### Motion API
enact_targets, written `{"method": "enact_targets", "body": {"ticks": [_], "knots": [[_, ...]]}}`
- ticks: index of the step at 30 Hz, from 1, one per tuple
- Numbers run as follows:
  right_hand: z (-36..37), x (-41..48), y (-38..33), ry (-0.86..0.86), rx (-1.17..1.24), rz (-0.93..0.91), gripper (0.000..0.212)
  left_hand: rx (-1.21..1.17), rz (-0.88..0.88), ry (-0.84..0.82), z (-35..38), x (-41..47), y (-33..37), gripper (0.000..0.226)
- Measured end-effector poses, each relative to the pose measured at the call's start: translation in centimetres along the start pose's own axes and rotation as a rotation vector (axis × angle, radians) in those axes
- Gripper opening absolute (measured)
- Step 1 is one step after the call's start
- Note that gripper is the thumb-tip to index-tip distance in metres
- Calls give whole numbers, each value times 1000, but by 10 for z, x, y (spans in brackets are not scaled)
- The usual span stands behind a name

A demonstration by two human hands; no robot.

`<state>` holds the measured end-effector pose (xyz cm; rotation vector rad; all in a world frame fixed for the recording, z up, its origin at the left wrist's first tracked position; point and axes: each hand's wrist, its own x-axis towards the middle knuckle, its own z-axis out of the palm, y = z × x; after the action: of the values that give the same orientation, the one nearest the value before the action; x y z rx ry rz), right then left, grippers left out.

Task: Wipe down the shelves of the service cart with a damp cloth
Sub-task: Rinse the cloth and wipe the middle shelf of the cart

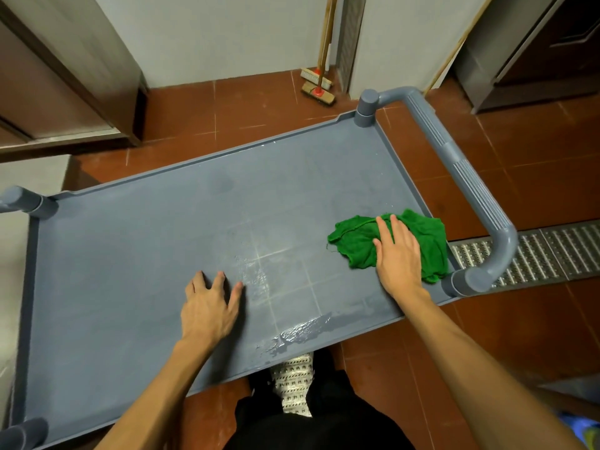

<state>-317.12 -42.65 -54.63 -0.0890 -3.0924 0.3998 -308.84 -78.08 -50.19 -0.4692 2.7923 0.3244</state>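
The grey-blue top shelf [136,254] of the service cart fills the middle of the view, with a raised rim all round. A crumpled green cloth [357,245] lies on its right end, close to the handle post. My right hand [397,254] presses flat on the cloth with straight fingers. My left hand [209,303] rests on the bare shelf near the front edge, fingers spread and slightly bent, holding nothing. Wet streaks and a small puddle [298,334] shine on the shelf between my hands and along the front rim.
The cart's curved grey handle [467,177] arches over the right end. A metal floor drain grate [535,254] runs under it across red tiles. Brooms [318,89] lean in the far corner. Steel cabinets stand at the left and right.
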Motion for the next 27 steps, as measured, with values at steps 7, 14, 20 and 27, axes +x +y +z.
{"method": "enact_targets", "body": {"ticks": [7, 14, 20, 27], "knots": [[14, 60, -5, 84, 223, 30, 41, -11, 5, -17, 3, 1, -5, 59], [24, 137, -10, 100, 296, 8, 40, -19, 9, -40, 1, 1, -4, 63], [23, 167, -19, 87, 272, 58, 43, 74, -12, -124, -2, -1, -4, 87], [11, 140, -19, 96, 233, 9, 42, 126, -15, -105, 1, 4, 1, 86]]}}
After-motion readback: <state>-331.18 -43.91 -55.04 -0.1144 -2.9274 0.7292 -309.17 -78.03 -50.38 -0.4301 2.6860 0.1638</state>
